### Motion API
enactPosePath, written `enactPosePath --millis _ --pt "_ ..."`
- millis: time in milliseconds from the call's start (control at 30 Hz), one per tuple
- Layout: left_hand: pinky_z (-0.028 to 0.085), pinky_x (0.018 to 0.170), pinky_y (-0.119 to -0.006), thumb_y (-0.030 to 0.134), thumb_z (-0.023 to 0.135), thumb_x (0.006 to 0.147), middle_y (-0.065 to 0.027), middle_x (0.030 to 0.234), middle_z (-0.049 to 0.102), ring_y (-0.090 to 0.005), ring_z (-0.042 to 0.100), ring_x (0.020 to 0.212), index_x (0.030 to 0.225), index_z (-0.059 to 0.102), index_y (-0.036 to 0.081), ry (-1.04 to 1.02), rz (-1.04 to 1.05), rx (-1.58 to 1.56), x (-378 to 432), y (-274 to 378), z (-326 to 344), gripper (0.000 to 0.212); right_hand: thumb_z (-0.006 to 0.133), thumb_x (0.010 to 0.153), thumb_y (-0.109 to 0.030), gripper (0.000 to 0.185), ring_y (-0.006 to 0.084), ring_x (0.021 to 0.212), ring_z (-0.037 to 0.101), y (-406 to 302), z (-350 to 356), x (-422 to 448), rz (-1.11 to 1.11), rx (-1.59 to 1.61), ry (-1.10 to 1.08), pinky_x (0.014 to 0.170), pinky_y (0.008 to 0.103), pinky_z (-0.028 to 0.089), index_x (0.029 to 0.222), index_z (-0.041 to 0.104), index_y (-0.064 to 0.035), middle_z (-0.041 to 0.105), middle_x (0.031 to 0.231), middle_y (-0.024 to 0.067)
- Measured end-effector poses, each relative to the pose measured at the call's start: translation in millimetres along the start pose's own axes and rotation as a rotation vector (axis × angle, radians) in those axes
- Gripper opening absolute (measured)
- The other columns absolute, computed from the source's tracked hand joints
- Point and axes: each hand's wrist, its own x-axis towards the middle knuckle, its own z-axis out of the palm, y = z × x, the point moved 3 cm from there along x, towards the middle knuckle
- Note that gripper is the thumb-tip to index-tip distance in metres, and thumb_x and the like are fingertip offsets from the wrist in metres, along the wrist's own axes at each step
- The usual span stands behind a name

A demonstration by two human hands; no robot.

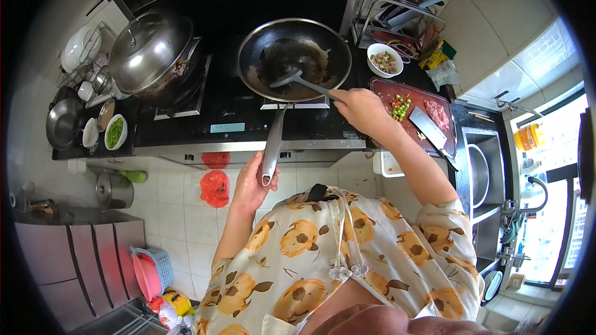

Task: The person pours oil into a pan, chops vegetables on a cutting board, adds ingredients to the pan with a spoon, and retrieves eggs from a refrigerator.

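Observation:
A dark wok (294,49) sits on the right burner of the black stove (186,132). Its inside has an oily sheen and brownish patches. My left hand (251,181) wraps the wok's long metal handle (274,144) from below, near the hanging hole. In my right hand (365,111) is a grey spatula (309,83), its blade resting inside the wok. To the right lies a reddish cutting board (409,90) with chopped red and green chillies (399,108), raw cut meat (436,114) and a cleaver (427,128).
A wok under a domed metal lid (144,56) occupies the left burner. A bowl of chopped greens (116,147) stands at the counter's left. Behind the board are a bowl of mixed food (384,74) and a knife rack (365,21). At far right is a sink (494,149).

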Motion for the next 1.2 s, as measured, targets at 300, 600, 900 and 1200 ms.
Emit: enactPosePath --millis 300,600,900,1200 --pt "0.043 0.052 -0.028 0.029 0.042 0.098 -0.0079 0.077 0.058 -0.0149 0.053 0.059 0.107 0.057 0.002 0.168 -0.134 -0.053 20.8 -13.3 -11.2 0.033 0.059 0.085 -0.019 0.026 0.0367 0.077 0.062 40.3 0.6 -1.3 0.145 -0.038 0.095 0.066 0.0473 0.050 0.108 0.063 -0.0091 0.064 0.078 0.0178" --pt "0.043 0.055 -0.025 0.025 0.050 0.096 -0.0035 0.077 0.058 -0.0122 0.052 0.059 0.113 0.056 0.003 0.050 -0.294 -0.141 35.8 -53.5 -31.6 0.029 0.058 0.086 -0.021 0.039 0.0356 0.077 0.063 -15.3 52.3 -16.1 0.279 0.073 0.040 0.067 0.0450 0.052 0.124 0.053 -0.0107 0.062 0.084 0.0160" --pt "0.042 0.053 -0.024 0.026 0.054 0.095 -0.0013 0.076 0.059 -0.0090 0.052 0.058 0.108 0.059 0.004 0.029 -0.352 0.054 49.8 -67.8 -2.7 0.026 0.060 0.087 -0.026 0.029 0.0341 0.083 0.063 46.0 18.5 -89.8 0.449 0.093 0.204 0.072 0.0429 0.051 0.107 0.063 -0.0052 0.064 0.092 0.0176" --pt "0.047 0.057 -0.023 0.016 0.061 0.090 -0.0010 0.079 0.060 -0.0108 0.058 0.064 0.099 0.064 0.003 -0.095 -0.034 0.818 111.7 -128.2 81.5 0.016 0.055 0.079 -0.008 0.013 0.0319 0.096 0.059 257.2 -12.1 -268.3 0.862 -0.442 -0.044 0.078 0.0426 0.050 0.088 0.065 -0.0069 0.061 0.098 0.0127"
